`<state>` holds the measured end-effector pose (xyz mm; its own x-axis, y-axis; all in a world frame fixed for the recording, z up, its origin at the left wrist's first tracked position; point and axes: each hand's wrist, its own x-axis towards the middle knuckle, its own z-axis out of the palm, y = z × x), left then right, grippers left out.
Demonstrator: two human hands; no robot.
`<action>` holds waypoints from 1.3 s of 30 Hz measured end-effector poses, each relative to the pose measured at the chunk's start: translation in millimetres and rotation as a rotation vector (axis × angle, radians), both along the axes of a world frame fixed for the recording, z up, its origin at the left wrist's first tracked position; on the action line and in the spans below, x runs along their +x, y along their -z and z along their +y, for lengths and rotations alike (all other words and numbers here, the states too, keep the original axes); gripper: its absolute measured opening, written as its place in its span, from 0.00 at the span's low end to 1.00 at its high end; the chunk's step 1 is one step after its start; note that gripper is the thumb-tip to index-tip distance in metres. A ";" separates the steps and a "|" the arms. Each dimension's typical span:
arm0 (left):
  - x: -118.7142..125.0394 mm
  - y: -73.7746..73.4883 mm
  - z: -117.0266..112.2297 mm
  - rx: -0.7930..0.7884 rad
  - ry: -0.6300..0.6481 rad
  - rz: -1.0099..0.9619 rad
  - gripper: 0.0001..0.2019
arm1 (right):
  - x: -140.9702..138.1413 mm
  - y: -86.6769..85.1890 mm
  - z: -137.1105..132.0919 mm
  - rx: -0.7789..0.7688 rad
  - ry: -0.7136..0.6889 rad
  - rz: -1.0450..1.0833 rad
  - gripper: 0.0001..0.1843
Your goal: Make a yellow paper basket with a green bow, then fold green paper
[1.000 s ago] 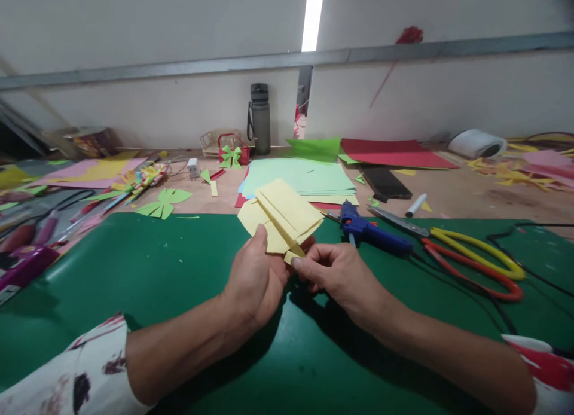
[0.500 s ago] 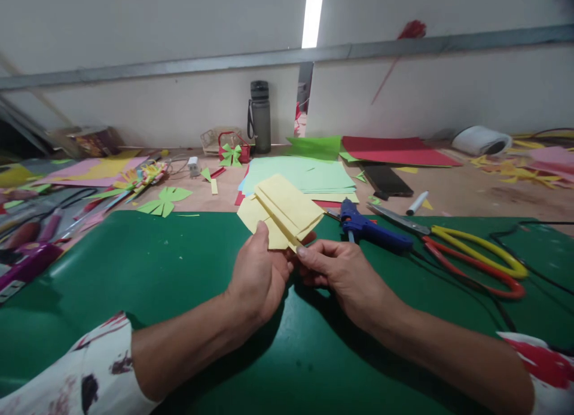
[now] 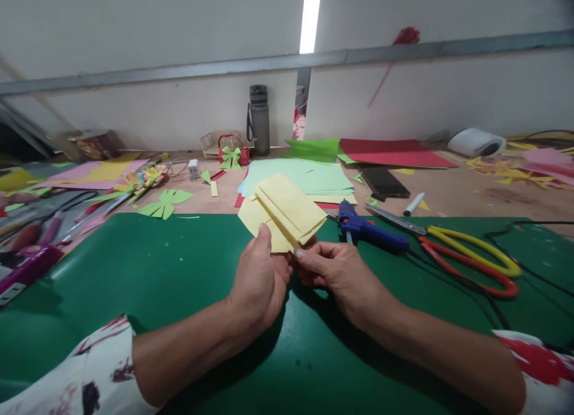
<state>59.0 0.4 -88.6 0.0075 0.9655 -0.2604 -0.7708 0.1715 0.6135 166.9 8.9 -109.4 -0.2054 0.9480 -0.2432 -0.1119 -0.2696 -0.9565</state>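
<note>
A folded piece of pale yellow paper is held above the green mat, tilted toward me. My left hand grips its lower left part, thumb on top and the other fingers underneath. At the lower corner, my right hand pinches the paper's edge between thumb and fingers. Some fingertips of both hands are hidden beneath the paper. Just right of it lie a blue glue gun and large scissors with yellow and red handles.
Behind the mat are a stack of light green paper, red sheets, a dark phone and a white marker. A grey bottle stands by the wall. Green paper cutouts and a purple tool are at left.
The view has shifted slightly. Both hands keep nearly the same hold on the yellow paper, which shows little change.
</note>
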 end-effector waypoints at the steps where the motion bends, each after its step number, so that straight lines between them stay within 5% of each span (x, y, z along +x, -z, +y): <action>1: 0.1 0.6 -0.2 0.008 -0.004 -0.004 0.21 | -0.1 0.2 0.1 0.002 0.000 -0.002 0.18; 39: 5.7 9.2 -10.6 0.149 -0.010 0.050 0.18 | -1.1 2.3 2.1 0.005 -0.023 -0.044 0.16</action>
<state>64.7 -10.3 -97.8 -0.0119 0.9934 -0.1144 -0.7398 0.0682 0.6694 165.8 11.0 -111.7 -0.2160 0.9445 -0.2474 -0.0640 -0.2666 -0.9617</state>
